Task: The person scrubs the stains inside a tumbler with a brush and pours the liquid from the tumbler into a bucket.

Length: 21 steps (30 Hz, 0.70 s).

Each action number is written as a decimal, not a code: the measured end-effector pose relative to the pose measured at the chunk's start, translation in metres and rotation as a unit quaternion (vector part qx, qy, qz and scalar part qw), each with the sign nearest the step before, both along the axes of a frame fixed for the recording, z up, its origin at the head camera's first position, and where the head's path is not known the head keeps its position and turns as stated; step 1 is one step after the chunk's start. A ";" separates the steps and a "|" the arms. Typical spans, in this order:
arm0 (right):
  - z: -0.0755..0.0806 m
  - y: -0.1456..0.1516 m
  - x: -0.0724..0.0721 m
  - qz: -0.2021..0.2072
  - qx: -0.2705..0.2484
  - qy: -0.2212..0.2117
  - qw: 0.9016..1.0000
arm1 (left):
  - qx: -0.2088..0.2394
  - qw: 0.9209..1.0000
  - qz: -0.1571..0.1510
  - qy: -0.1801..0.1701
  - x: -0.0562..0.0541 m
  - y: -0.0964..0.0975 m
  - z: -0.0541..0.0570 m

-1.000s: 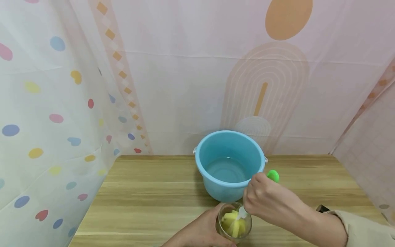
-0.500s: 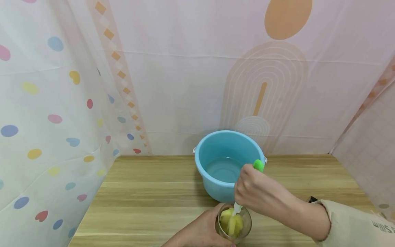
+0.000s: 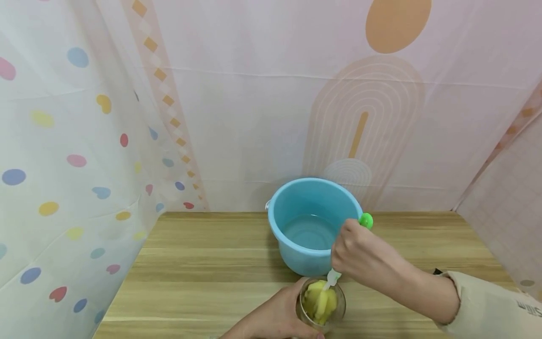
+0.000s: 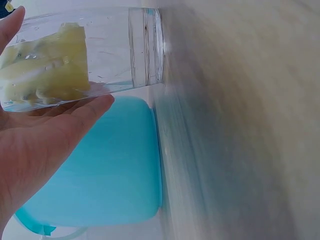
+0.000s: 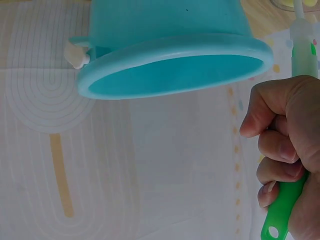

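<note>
A clear drinking glass (image 3: 340,314) is held upright by my left hand (image 3: 274,314), thumb on the near side and fingers round the far side. In the left wrist view the glass (image 4: 112,50) has its base close to the table, and the yellow sponge head (image 4: 55,65) fills its mouth half. My right hand (image 3: 360,249) grips the bottle brush (image 3: 366,220) in a fist; its green handle (image 5: 286,202) sticks out beyond the little finger. The brush's white neck (image 3: 332,278) slants down into the glass, meeting the sponge head there.
Just behind the glass stands a light blue bucket (image 3: 302,263) with water in its bottom. A small dark object (image 3: 437,271), mostly hidden, lies by the right sleeve. Patterned curtains hang behind and beside the wooden table (image 3: 203,273).
The right hand with the bottle brush swung left, then back partway right, its sponge head shifting inside the glass. The left hand and glass stay nearly in place.
</note>
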State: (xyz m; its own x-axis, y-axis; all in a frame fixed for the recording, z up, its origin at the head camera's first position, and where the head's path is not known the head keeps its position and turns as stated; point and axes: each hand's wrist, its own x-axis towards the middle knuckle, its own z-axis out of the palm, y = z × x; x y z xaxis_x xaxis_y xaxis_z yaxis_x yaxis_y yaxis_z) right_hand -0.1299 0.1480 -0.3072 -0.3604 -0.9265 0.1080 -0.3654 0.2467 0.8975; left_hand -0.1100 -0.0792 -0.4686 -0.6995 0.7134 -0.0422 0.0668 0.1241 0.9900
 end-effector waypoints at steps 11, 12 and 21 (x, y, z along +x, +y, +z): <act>-0.005 0.014 0.007 0.007 -0.017 -0.033 0.999 | -0.015 1.000 0.010 0.009 0.000 0.000 0.000; -0.006 0.015 0.008 0.010 -0.019 -0.033 0.999 | -0.014 1.000 0.010 0.011 0.000 0.000 0.000; -0.005 0.020 0.016 0.038 -0.038 -0.019 0.998 | -0.009 1.000 0.008 0.021 0.000 0.001 -0.001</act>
State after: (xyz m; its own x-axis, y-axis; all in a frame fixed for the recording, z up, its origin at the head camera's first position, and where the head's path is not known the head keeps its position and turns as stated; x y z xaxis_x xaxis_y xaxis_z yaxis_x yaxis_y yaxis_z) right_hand -0.1135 0.1678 -0.3127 -0.2953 -0.9409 0.1658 -0.4187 0.2834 0.8627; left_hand -0.1099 -0.0782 -0.4700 -0.7118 0.7019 -0.0260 0.1057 0.1436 0.9840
